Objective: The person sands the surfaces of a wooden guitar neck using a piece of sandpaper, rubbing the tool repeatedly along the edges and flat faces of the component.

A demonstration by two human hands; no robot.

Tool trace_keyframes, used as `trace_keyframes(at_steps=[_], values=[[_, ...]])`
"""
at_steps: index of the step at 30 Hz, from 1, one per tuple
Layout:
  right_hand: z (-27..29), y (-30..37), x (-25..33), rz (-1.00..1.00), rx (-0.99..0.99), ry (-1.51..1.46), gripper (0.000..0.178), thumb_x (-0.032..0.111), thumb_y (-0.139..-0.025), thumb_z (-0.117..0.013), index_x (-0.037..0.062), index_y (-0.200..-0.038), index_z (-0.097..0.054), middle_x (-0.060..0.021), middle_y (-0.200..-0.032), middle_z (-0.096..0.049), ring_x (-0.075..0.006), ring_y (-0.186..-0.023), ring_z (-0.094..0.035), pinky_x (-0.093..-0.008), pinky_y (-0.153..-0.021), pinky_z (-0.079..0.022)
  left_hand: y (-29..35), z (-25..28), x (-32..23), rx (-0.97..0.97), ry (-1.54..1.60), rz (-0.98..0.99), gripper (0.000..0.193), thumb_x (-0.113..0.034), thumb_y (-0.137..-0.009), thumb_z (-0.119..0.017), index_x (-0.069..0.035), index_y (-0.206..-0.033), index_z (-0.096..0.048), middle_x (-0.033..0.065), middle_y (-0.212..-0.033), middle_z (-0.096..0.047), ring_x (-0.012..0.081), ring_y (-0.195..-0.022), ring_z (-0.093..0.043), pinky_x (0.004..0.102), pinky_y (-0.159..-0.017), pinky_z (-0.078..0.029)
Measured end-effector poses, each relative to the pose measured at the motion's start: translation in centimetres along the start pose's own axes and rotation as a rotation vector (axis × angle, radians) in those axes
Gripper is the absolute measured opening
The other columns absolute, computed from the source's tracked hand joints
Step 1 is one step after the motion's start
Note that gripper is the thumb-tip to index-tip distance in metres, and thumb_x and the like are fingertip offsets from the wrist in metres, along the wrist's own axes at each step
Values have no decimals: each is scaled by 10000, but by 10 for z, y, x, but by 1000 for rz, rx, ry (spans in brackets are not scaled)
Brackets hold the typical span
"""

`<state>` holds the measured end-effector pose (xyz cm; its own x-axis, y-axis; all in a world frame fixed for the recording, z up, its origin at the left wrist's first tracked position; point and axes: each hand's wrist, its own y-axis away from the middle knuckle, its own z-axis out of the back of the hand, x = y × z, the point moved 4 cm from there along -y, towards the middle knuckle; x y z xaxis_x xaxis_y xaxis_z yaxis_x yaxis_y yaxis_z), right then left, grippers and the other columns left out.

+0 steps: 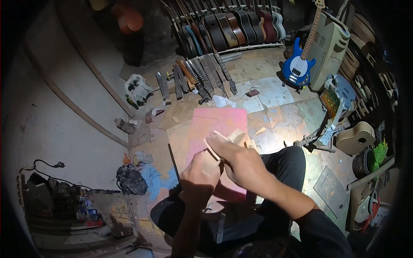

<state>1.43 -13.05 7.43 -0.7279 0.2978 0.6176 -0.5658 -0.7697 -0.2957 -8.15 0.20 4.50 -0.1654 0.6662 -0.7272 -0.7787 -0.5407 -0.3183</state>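
Observation:
Over a pink board both my hands come together. My left hand is closed round a pale tan flat piece, whose dark edge shows between the hands; I cannot tell whether it is wood or stiff paper. My right hand presses close on it from the right, its fingers curled and partly hidden. Another pale tan part sticks out beyond the right hand; whether it belongs to the same piece is unclear. My bent knee in black trousers is just right of the board.
Several guitar necks lie on the tiled floor ahead, before a rack of guitars. A blue bass guitar stands at the far right. An acoustic guitar body is on the right. Black and blue bags lie by the left wall.

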Motion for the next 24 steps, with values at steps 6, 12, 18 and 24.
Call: trace_keyframes(at_steps=[6,12,18,24], values=[[13,25,9,20,-53,189,679,21,-870,-646,120,-1536,-559,-157,-1484,-640,-374,-838,-762,-450,-674,-626,-14,-11,-14,103,-189,156,461,-337,-858,-826,-126,-1249,-704,218,-1054,-771,491,-985,-720,557,-845,-576],[19,27,5,9,-26,276,629,61,-888,-652,90,-1509,-561,-184,-1450,-667,-386,-792,-758,-439,-623,-618,-28,-23,-13,236,-108,158,506,-343,-850,-829,-125,-1288,-697,214,-1127,-771,482,-1048,-714,556,-915,-558],[20,4,-24,-21,-40,299,674,85,-888,-659,124,-1551,-541,-178,-1521,-623,-329,-738,-761,-463,-694,-634,-28,-36,-23,119,-186,130,446,-336,-860,-816,-90,-1220,-724,241,-1056,-772,484,-984,-727,565,-855,-565],[16,10,-38,-53,-110,278,661,112,-910,-651,123,-1561,-537,-144,-1631,-527,-353,-766,-770,-481,-660,-623,-32,-40,-31,91,-209,135,383,-267,-862,-793,-76,-1191,-748,276,-976,-761,506,-962,-723,542,-845,-573]])
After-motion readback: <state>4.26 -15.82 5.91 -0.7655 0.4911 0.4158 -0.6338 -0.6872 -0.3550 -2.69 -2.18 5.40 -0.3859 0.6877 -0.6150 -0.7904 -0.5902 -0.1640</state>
